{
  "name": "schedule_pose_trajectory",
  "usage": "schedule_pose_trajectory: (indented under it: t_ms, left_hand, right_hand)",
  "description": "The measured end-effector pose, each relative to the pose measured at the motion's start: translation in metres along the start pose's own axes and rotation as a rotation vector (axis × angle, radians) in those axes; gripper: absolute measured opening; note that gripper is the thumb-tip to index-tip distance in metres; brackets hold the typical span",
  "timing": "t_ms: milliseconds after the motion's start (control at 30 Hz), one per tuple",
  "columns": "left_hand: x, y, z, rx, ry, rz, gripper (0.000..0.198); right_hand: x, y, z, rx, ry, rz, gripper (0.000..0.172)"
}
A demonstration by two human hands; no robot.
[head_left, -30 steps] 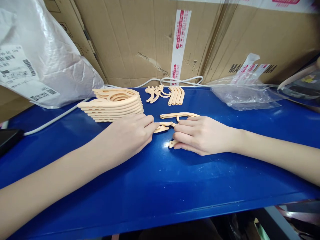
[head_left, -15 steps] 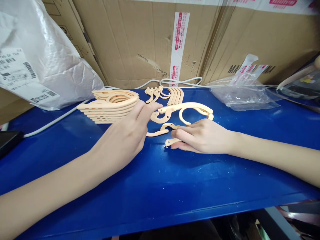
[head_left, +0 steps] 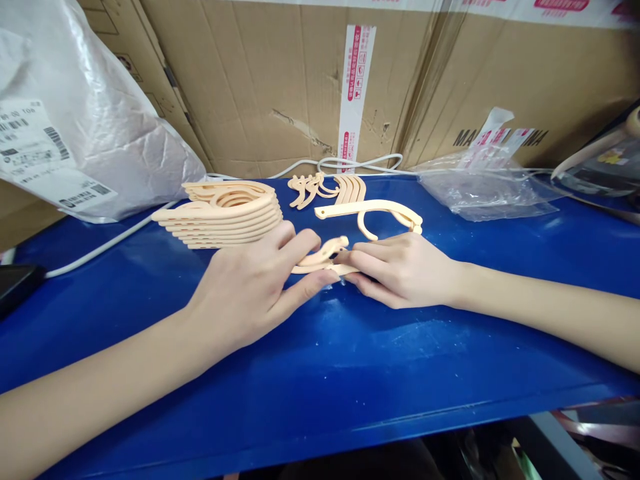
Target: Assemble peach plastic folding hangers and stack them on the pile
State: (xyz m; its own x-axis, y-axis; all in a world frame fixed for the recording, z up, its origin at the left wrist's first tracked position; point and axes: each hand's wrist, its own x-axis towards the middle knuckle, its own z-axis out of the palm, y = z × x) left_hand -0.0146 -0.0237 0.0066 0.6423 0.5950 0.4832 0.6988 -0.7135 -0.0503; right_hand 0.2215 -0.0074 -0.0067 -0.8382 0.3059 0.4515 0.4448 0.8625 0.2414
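My left hand pinches pale beige plastic hanger pieces between thumb and fingers. A curved hanger hook piece stands out of its fingertips, over a hanger arm that reaches across to my right hand. My right hand is closed on that arm's other side, its fingertips almost meeting the left thumb. The fingers hide most of the joint. Just behind the right hand lies another hanger arm with a curved part below it. A neat stack of folded hangers rests behind my left hand.
Loose hooks and nested curved pieces lie at the back of the blue table. A white cable, cardboard boxes, a clear plastic bag and a silver mailing bag stand around. A dark device is at left.
My left hand has brought the hook piece from beside the loose arm down and nearer, onto the pieces by my right hand. The right hand stays nearly in place.
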Motion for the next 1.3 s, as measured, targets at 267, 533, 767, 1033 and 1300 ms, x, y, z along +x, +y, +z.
schedule_pose_trajectory:
  t_ms: [267,533,767,1033,1300]
  left_hand:
    - [-0.001,0.001,0.009,-0.134,-0.051,0.055,0.037]
    - [0.002,-0.004,0.013,-0.217,-0.137,-0.077,0.032]
    - [0.002,-0.005,0.014,-0.266,-0.119,-0.054,0.029]
    - [0.004,-0.006,0.013,-0.325,-0.163,-0.031,0.028]
    - [0.003,-0.009,0.013,-0.197,-0.153,0.105,0.03]
  right_hand:
    - [-0.001,0.003,0.002,-0.056,-0.076,-0.015,0.031]
    - [-0.002,0.003,0.002,-0.026,-0.062,0.037,0.034]
    - [-0.003,0.002,0.002,-0.007,-0.028,0.091,0.029]
    - [-0.002,0.001,0.002,-0.044,0.001,0.067,0.03]
    - [-0.001,-0.001,-0.001,-0.088,0.053,0.02,0.033]
